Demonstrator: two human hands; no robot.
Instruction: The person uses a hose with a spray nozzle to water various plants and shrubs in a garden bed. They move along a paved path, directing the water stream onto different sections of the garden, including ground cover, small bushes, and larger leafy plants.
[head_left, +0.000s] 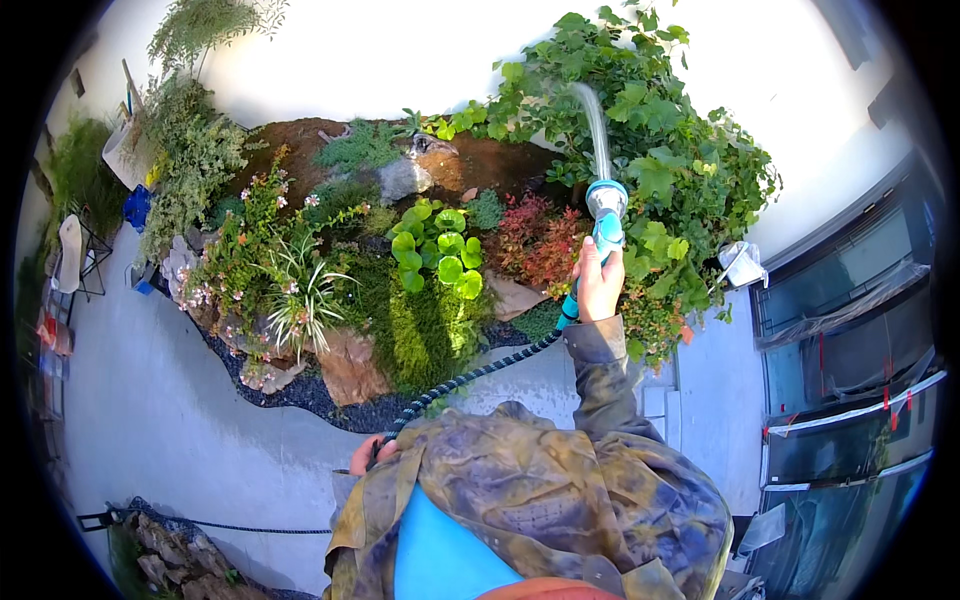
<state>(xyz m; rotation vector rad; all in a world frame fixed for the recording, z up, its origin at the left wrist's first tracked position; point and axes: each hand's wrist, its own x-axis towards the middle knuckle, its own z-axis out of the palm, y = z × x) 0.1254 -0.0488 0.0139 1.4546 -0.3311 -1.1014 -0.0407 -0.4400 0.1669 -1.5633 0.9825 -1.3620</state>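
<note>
Centrally, the person's right hand [600,280] is closed around a turquoise spray nozzle [609,225], the thumb lying along its handle and the fingers wrapped round the far side, where their tips are hidden. The nozzle stands over the right part of the planting bed [270,395], pointing toward its rear edge; a water stream [596,120] arcs from its face toward a broad-leaved vine [650,110] at the bed's right rear corner. The striped hose [478,372] runs from the handle across the bed's front edge to the left hand [366,456], whose fingers appear curled on it at the jacket [500,470]; whether they are pressed together cannot be told.

Good handling would probably mean a relaxed right wrist, the arc swept slowly and lowered toward the roots rather than dwelling on leaves or wall [400,50], with the left hand feeding enough slack that the hose clears the flowering plants [262,240] along the bed's left side.

Containers: the bed itself holds brown soil, rocks [352,365], round-leaved plants [437,250] at its middle and a red-leaved shrub [540,238] right of them. Beyond its left rear corner stands a white pot [122,155], partly screened by foliage; its contents cannot be made out. Just beside the bed's right edge is a white container [742,265], contents likewise unclear.
</note>
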